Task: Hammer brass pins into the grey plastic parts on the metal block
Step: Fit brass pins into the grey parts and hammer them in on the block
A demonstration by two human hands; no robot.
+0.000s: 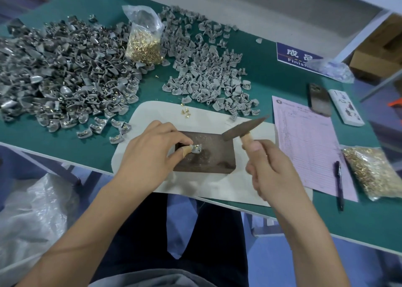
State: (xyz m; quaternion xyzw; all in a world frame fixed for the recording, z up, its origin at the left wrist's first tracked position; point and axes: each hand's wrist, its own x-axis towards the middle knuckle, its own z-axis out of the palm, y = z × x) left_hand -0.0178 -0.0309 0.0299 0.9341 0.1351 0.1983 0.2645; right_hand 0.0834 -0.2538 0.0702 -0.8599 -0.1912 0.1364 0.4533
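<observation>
My left hand (152, 149) pinches a grey plastic part (196, 149) between thumb and fingertips, holding it flat on the near-left area of the metal block (214, 156), which sits on a pale mat (152, 112) on the desk (272, 86). I think a brass pin stands in the part, but it is too small to be sure. My right hand (268, 173) is wrapped round the wooden handle of the hammer (243, 128), whose dark head hangs raised above the block's far-right corner, its long axis running from lower left to upper right. So the part lies to the left of the hammer face and nearer me, with my left fingertips touching it on the side away from the hammer. The strike, as I judge it, has to swing down and leftward, landing just beside those fingers without clipping them. Loose brass pins (186, 111) wait on the mat beyond the block, near the unfinished grey parts (208, 84); the pile that seems already pinned (61, 73) spreads to the far left
</observation>
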